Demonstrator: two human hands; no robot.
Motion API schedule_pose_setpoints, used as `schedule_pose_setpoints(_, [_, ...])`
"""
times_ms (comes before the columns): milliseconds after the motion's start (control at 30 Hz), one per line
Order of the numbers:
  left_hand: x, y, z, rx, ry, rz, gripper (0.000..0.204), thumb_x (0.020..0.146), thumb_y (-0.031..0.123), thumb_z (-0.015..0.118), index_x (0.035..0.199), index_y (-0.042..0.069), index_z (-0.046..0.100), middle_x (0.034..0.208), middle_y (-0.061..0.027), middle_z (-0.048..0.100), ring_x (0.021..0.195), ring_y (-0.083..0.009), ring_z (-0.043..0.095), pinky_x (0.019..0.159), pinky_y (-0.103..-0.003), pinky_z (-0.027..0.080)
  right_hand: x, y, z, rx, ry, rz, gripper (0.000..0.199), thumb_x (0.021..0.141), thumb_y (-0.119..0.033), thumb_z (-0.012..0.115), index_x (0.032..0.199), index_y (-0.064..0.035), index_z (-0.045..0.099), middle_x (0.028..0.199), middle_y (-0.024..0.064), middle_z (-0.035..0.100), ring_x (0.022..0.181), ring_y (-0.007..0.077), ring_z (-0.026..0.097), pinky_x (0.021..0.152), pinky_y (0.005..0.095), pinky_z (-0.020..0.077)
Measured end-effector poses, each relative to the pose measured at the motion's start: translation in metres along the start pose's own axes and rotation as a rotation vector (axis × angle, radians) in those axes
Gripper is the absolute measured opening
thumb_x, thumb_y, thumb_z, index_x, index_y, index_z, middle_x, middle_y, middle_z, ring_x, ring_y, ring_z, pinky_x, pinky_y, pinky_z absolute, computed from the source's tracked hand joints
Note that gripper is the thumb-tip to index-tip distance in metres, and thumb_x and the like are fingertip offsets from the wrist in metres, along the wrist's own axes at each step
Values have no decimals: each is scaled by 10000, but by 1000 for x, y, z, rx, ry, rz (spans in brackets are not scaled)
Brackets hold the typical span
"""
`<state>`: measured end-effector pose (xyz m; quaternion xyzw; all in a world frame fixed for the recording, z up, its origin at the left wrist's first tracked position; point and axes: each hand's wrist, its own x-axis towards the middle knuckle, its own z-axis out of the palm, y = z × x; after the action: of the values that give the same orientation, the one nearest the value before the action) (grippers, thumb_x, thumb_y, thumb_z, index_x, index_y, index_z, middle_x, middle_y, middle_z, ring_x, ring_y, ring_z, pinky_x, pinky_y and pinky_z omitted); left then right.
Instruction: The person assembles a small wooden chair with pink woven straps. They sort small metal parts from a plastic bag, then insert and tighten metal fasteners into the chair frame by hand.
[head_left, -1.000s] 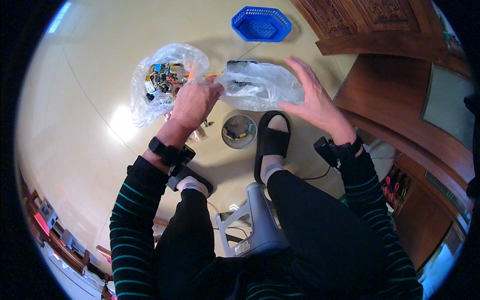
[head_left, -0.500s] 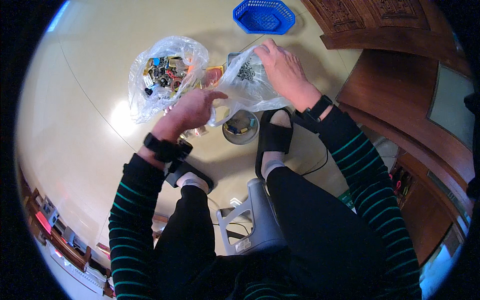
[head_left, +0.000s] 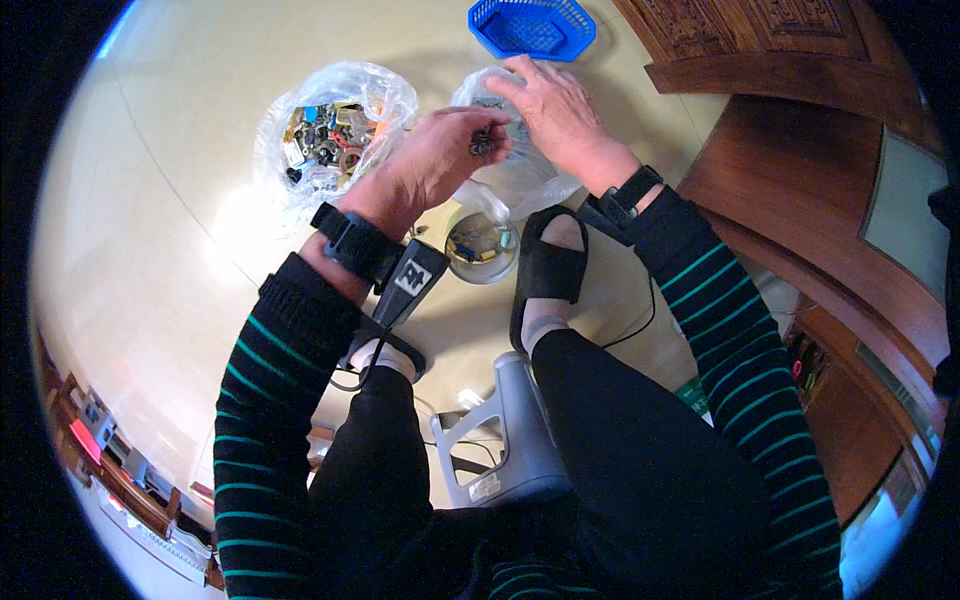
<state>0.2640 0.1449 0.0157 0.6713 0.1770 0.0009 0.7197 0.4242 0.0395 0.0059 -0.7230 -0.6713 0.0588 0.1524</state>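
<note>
My left hand (head_left: 440,155) reaches over a clear plastic bag (head_left: 530,185), its fingers curled round small grey metal nuts (head_left: 483,143). Beside it, my right hand (head_left: 558,112) pinches the bag's upper rim. Part of a grey tray (head_left: 488,102) shows at the bag's far side; my hands hide much of it. To the left, another clear plastic bag (head_left: 385,88) lies wide open, full of mixed small hardware (head_left: 330,140). Just nearer than my left hand stands a round tin (head_left: 482,272) with a few small coloured pieces inside.
A blue plastic basket (head_left: 530,28) sits on the tiled floor beyond the bags. My slippered feet flank the tin, the right slipper (head_left: 555,262) close to the bag. Carved wooden furniture (head_left: 800,190) lines the right. A grey plastic stool (head_left: 515,440) is between my legs.
My left hand has moved right and away from me, from the bag's near left edge to the nuts. My right hand keeps the bag's rim, slightly further left.
</note>
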Motion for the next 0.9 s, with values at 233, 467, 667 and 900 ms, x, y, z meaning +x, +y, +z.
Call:
schedule_pose_setpoints(233, [-21,-36,-12,600,53,96,312,899,101,666,1184,-24,640,1250,-230,633,1080,-292,656,935,-380,529,-10,15,-2,-66,-31,97,301,823,-28,593,1090,-128,689,1299,60,576,1166,284,546,983,411,441])
schedule_pose_setpoints(467, [-21,-48,2,160,141,95,448,897,28,588,1342,32,539,1355,-204,562,1280,-389,508,1087,-416,420,-32,-10,-9,-36,-6,-189,155,794,-190,642,920,-115,694,1189,70,621,1154,254,535,1040,440,395])
schedule_pose_setpoints(667, [-23,-48,-1,848,271,186,709,794,77,751,1433,108,446,1427,-151,475,1272,-395,490,1036,-456,454,-40,-4,8,-60,-53,72,263,771,-293,776,930,-103,689,1304,91,528,1257,285,445,1114,520,292])
schedule_pose_setpoints(900, [-29,-60,6,494,262,136,915,718,-12,793,1483,126,310,1486,-184,355,1335,-426,432,1103,-434,428,-43,-1,33,496,-65,371,569,781,-43,656,1300,-94,429,1271,197,541,1206,436,536,1027,463,427])
